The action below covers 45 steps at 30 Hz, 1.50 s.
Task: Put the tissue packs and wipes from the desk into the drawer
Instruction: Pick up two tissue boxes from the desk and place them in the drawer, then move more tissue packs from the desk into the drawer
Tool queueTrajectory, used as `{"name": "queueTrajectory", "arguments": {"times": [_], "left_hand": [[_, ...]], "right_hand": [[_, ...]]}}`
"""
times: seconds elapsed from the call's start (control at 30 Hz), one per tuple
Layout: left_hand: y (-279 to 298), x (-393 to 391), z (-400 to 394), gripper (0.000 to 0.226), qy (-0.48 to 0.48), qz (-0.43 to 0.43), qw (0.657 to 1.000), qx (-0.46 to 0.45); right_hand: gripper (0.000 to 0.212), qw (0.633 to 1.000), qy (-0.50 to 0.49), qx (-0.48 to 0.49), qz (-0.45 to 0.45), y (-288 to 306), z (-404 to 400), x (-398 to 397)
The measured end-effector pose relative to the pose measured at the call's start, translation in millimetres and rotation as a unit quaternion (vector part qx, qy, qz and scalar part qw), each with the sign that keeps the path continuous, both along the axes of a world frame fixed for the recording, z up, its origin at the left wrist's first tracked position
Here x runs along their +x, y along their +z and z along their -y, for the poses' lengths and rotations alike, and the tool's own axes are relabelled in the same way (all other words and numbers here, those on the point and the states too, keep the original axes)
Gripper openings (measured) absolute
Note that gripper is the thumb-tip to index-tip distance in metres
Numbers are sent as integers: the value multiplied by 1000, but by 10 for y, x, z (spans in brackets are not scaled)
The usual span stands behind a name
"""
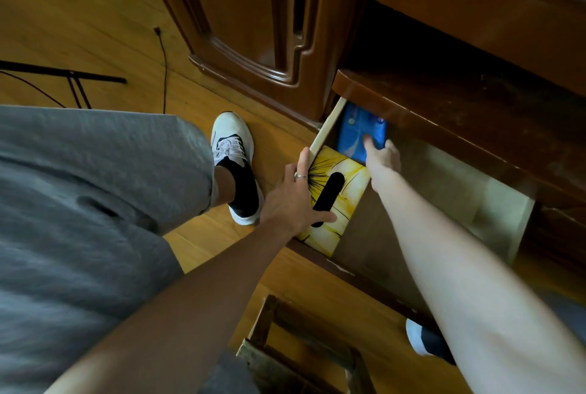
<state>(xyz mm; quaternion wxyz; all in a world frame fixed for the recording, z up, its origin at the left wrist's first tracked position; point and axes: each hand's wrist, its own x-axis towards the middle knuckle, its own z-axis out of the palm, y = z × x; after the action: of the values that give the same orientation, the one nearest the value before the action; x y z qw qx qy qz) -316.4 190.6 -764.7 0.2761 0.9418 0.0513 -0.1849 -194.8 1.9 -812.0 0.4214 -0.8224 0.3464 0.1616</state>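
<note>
wooden desk (459, 121): dark brown, its surface overhung the open drawer.
drawer (444, 203): pulled out, pale inside, right half bare.
yellow tissue box (345, 178): lay at the drawer's left front corner, black oval slot up.
blue pack (355, 133): sat behind the box, near the drawer's back.
left hand (295, 200): spread flat on the box, thumb on the drawer's side wall, grasping nothing.
right hand (380, 159): fingers (369, 141) clamped on the blue pack's near edge.
</note>
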Motion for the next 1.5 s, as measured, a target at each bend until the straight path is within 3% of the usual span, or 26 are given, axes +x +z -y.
{"name": "queueTrajectory", "arguments": {"times": [0.13,0.3,0.53,0.67,0.8,0.93,1.03,1.13,1.23,1.3,1.33,1.43,1.5], "left_hand": [[6,16,9,151,-3,-2,1000,-2],[-11,-1,5,151,-3,1,1000,-2],[-20,1,7,143,-10,10,1000,10],[138,9,2,142,-33,-13,999,20],[497,111,17,118,-37,-51,998,32],[1375,366,242,79,-57,88,994,30],[2252,539,366,52,-66,245,967,-3],[3071,691,448,33,-76,398,914,-18],[3762,861,564,25,-95,505,857,-25],[4124,993,664,23,-124,552,825,-10],[4274,1073,729,24,-141,558,817,0],[4566,1350,966,29,-177,534,827,13],[4649,1547,1159,32,-193,514,836,10]], "right_hand": [[87,998,51,-20,-39,-33,-42,-29],[88,998,51,23,-33,0,-14,-117],[68,990,72,113,-49,127,52,-409],[85,987,110,79,-86,417,139,-719],[75,986,149,61,-35,974,466,-1051],[49,981,167,13,97,1927,890,-1130],[29,953,201,-32,224,2820,1116,-1137],[20,901,199,-100,372,3658,1261,-1119],[21,825,162,-236,487,4340,1406,-976],[23,784,147,-331,504,4672,1517,-807],[26,782,152,-366,481,4784,1575,-711],[36,802,181,-432,371,4907,1714,-474],[37,791,179,-455,368,4921,1765,-374]]}}
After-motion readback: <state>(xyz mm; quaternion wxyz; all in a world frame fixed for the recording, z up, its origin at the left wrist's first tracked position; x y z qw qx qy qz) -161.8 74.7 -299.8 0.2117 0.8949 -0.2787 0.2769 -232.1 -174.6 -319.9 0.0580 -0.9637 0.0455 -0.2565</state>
